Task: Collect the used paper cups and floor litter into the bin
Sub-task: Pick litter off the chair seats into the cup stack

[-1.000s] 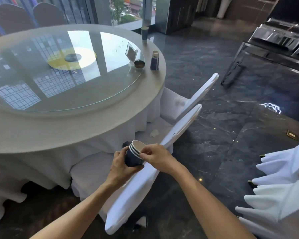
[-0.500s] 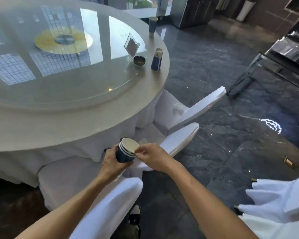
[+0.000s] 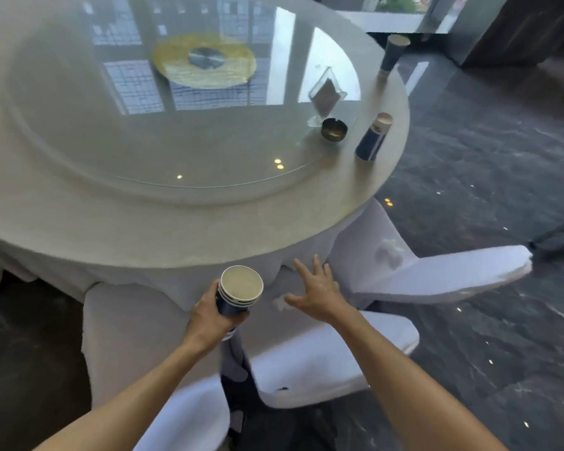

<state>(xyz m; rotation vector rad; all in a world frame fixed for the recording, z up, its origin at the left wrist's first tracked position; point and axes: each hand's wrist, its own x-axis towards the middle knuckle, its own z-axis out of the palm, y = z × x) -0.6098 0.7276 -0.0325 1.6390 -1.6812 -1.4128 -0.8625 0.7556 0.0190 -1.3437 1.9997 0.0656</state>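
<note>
Mid-collection at a round banquet desk (image 3: 150, 232): your left hand (image 3: 209, 315) is wrapped around a nested stack of paper cups (image 3: 238, 292) at the near edge, while your right hand (image 3: 316, 289) hangs beside it, fingers spread and holding nothing. Two more blue cups wait on the right rim, one nearer (image 3: 373, 136), one far (image 3: 392, 55). Your next move is likely a long reach right for the nearer one. No bin is in view.

Left hand (image 3: 214, 315) grips a stack of nested cups (image 3: 238, 292); right hand (image 3: 316, 292) spread empty beside it, apart
</note>
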